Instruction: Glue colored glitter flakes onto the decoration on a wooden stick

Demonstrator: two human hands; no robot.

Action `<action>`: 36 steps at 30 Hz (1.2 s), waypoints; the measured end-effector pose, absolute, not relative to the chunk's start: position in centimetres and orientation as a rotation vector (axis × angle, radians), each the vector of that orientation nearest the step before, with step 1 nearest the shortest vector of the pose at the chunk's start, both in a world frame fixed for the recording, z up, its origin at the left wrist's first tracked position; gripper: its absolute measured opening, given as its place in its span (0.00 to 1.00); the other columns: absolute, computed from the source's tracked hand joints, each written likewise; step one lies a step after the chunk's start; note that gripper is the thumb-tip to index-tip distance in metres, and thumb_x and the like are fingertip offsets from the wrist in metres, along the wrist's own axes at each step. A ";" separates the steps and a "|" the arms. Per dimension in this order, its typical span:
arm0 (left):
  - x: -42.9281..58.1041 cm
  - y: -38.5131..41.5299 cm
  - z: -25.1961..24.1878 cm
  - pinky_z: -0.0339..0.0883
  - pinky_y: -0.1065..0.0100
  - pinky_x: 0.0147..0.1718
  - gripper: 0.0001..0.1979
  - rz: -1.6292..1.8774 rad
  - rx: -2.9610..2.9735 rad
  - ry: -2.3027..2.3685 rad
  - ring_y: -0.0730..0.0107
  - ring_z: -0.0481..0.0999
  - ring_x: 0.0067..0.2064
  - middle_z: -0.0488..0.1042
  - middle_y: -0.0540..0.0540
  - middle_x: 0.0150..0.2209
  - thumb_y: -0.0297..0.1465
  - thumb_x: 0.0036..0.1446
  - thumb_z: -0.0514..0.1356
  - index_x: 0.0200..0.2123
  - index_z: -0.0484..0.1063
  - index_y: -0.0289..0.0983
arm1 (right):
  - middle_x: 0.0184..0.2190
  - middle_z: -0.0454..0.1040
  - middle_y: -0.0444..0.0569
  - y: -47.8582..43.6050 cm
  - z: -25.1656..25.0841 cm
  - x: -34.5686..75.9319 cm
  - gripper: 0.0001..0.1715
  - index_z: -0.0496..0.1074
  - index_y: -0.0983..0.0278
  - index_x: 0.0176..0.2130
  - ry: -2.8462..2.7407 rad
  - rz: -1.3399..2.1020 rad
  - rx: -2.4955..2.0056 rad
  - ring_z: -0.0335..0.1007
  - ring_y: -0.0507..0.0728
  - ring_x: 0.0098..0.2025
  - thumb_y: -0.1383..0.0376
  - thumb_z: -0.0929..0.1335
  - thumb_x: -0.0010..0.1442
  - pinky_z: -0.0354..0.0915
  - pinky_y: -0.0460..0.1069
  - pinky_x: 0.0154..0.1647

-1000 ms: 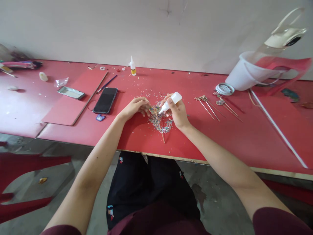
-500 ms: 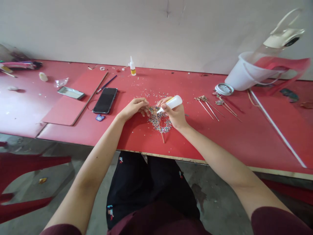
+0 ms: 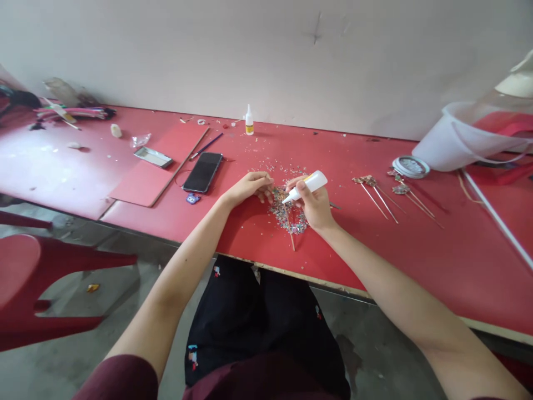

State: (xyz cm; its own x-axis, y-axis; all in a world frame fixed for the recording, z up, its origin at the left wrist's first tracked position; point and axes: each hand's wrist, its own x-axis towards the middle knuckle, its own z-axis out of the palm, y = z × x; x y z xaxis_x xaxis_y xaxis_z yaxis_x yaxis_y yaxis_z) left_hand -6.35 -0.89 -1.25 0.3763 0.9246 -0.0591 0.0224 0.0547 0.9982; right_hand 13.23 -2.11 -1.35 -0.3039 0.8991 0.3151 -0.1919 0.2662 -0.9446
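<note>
My right hand (image 3: 317,206) is closed around a white glue bottle (image 3: 312,184), its nozzle tilted down to the left. The tip is at the upper part of a thin hairpin (image 3: 291,232), which slants over a pile of small glittery chips (image 3: 297,226). My left hand (image 3: 254,188) has its fingers curled at the hairpin's top end, which they partly hide. Several finished-looking hairpins with sparkly heads (image 3: 368,181) lie to the right.
A second glue bottle (image 3: 249,122) stands near the wall. Left of my hands are a phone (image 3: 202,172), a paintbrush (image 3: 207,146), a small tray (image 3: 153,157) and a red board (image 3: 137,184). At right are a round tin (image 3: 411,166) and a white bucket (image 3: 437,139). A red stool (image 3: 54,272) stands at left.
The view has swung left, so everything sits further right in the picture. Both hands keep their places over the chips, the glue bottle's nozzle still at the hairpin.
</note>
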 end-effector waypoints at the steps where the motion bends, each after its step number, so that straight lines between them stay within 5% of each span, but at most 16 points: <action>1: -6.3 -0.8 -1.3 0.66 0.73 0.23 0.10 0.875 1.331 0.961 0.73 0.78 0.26 0.74 0.48 0.25 0.30 0.64 0.52 0.30 0.65 0.35 | 0.24 0.66 0.43 -2.1 -1.3 13.2 0.22 0.70 0.60 0.28 -1.458 1.287 -0.699 0.56 0.48 0.21 0.45 0.68 0.57 0.51 0.47 0.20; 14: -6.4 -0.8 -1.4 0.66 0.74 0.23 0.09 0.857 1.348 0.946 0.73 0.78 0.26 0.74 0.48 0.25 0.31 0.64 0.53 0.31 0.65 0.35 | 0.21 0.56 0.40 -2.2 -1.6 13.2 0.24 0.65 0.58 0.32 -1.454 1.140 -0.755 0.49 0.49 0.20 0.42 0.63 0.60 0.47 0.48 0.21; 20: -6.5 -0.9 -1.3 0.67 0.74 0.24 0.08 0.852 1.363 0.926 0.72 0.79 0.27 0.74 0.48 0.27 0.33 0.63 0.55 0.33 0.65 0.34 | 0.20 0.61 0.42 -2.2 -1.5 14.0 0.21 0.68 0.59 0.29 -1.670 0.861 -0.869 0.56 0.52 0.24 0.45 0.68 0.57 0.54 0.49 0.27; 29: -6.5 -0.6 -1.6 0.67 0.74 0.23 0.05 0.844 1.351 0.906 0.74 0.78 0.27 0.76 0.47 0.30 0.29 0.62 0.53 0.35 0.66 0.34 | 0.28 0.73 0.43 -2.3 -1.9 13.7 0.12 0.73 0.58 0.35 -1.625 0.921 -0.803 0.66 0.53 0.29 0.53 0.70 0.57 0.60 0.50 0.32; 36: -6.4 -0.7 -1.3 0.67 0.74 0.22 0.05 0.851 1.336 0.884 0.72 0.79 0.26 0.75 0.48 0.27 0.26 0.61 0.52 0.35 0.67 0.33 | 0.25 0.69 0.41 -2.4 -1.8 13.7 0.13 0.71 0.58 0.38 -1.675 0.866 -0.835 0.60 0.51 0.26 0.52 0.68 0.60 0.57 0.50 0.29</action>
State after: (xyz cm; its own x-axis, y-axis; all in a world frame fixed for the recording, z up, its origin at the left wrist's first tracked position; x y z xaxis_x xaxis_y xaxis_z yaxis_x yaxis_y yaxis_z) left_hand -6.40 -0.66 -1.35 0.4320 0.9008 -0.0438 -0.0100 0.0533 0.9985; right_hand 13.69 -2.43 -1.83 -0.2303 0.8545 0.4656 0.1138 0.4989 -0.8592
